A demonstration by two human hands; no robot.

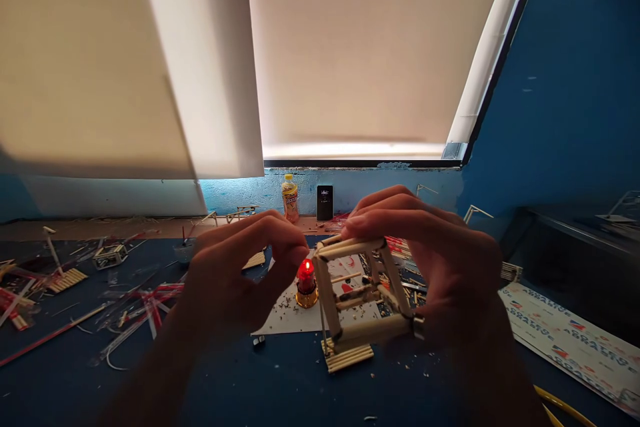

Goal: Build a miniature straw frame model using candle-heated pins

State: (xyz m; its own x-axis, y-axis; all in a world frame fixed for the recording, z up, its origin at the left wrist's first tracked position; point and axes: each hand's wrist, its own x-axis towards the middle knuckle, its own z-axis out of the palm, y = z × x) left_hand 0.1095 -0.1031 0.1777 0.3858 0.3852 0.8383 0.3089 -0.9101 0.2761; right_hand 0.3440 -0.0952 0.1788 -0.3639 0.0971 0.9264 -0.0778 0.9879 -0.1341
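My right hand [445, 260] grips a small box-shaped frame of pale wooden sticks [370, 332], with dark marks at its corners. The fingers lie over its top edge and the thumb is at the lower right corner. My left hand [240, 267] is closed in a pinch just left of the frame's upper left corner. Whatever its fingertips hold is too small to make out. Between the hands, further back, a lit red candle [307, 277] stands in a gold-coloured holder on a white sheet [280, 321]. Below the frame lies a flat row of joined sticks [350, 357].
Plastic wrappers and red strips [155, 300] litter the left, near another small stick frame [110, 255]. A bottle [290, 199] and a phone [325, 203] stand at the back wall. Printed abrasive sheets [575, 340] lie at the right, beside a dark box-like object [565, 267].
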